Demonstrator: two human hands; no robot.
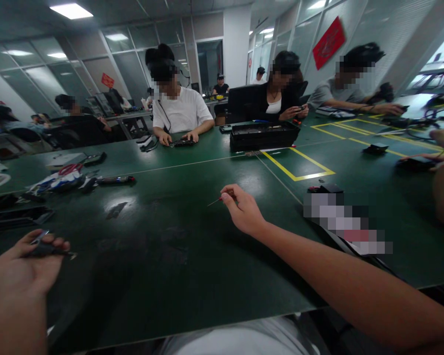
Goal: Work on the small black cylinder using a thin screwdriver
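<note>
The right hand (240, 209) pinches a thin tool (214, 202) between thumb and forefinger, its reddish part at the grip and its slim shaft reaching out past the fingertips. The left hand (29, 268), palm turned up, curls its fingers around a dark elongated object (46, 250) with a small bright tip at its free end; a silvery bit shows near the fingers, though blur hides what it is.

The relation that appears to matter most is the gap between these 2 things. The dark object lies well to the left of the tool and closer to the person, within the left hand, so the right hand is the far one. Its long axis runs roughly sideways, bright tip to the right. The tool's axis also runs sideways, its tip to the left and slightly toward the person. The 2 tips thus face each other only loosely, on different lines and well apart.

Between the hands lies a broad stretch of green surface (140, 291). Whether either hand rests on it or hovers just above is hard to tell.
</note>
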